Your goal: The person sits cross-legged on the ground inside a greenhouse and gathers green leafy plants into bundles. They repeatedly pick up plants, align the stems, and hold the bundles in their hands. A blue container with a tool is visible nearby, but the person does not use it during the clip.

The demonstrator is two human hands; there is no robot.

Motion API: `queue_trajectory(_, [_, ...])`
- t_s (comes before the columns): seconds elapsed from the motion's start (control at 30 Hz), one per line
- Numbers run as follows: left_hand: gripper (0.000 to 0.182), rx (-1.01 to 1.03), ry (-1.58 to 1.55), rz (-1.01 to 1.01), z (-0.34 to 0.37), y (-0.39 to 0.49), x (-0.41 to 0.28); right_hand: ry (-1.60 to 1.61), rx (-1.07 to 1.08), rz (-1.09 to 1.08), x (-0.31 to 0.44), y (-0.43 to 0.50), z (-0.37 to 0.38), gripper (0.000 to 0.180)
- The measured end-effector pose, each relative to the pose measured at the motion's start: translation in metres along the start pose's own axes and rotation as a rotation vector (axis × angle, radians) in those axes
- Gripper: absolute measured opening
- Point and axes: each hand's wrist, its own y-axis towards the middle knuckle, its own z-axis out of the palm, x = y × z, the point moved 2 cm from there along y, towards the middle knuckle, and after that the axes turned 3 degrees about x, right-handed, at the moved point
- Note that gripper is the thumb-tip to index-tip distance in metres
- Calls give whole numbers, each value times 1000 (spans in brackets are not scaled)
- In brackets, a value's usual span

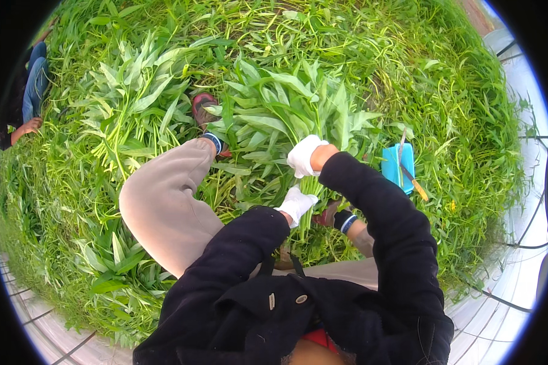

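A bunch of leafy green stems (297,105) lies between my feet, its leaves spread away from me and its pale stems pointing back toward me. My right hand (305,156), in a white glove, is closed around the bunch just below the leaves. Lower down, my left hand (297,204), gloved in white too, grips the stems near their cut ends; its fingers are partly hidden. To the right, a knife (406,171) with an orange-tipped handle rests across a light blue plastic container (399,166). Another heap of cut leafy stems (137,105) lies beyond my left knee.
Low green plants surround me. A smaller leafy pile (118,264) lies at lower left. At the far left edge, a person in blue jeans (35,86) reaches a bare hand to the plants. Pale sheeting with dark bars (525,228) borders the right side.
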Motion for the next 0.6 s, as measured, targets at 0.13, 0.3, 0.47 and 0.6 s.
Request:
queue_trajectory(0.13, [46,-11,-2,50,3,3,4,129,-120,14,-2,7,-8,24])
queue_trajectory(0.3, [46,13,90,87,7,-1,7,356,-933,-152,-50,-37,-103,18])
queue_trajectory(0.47, [51,10,136,58,7,-1,10,1274,-1030,-196,-61,-68,-138,45])
queue_trajectory(0.6, [53,-1,141,77,12,9,16,164,-35,6,3,-12,-37,46])
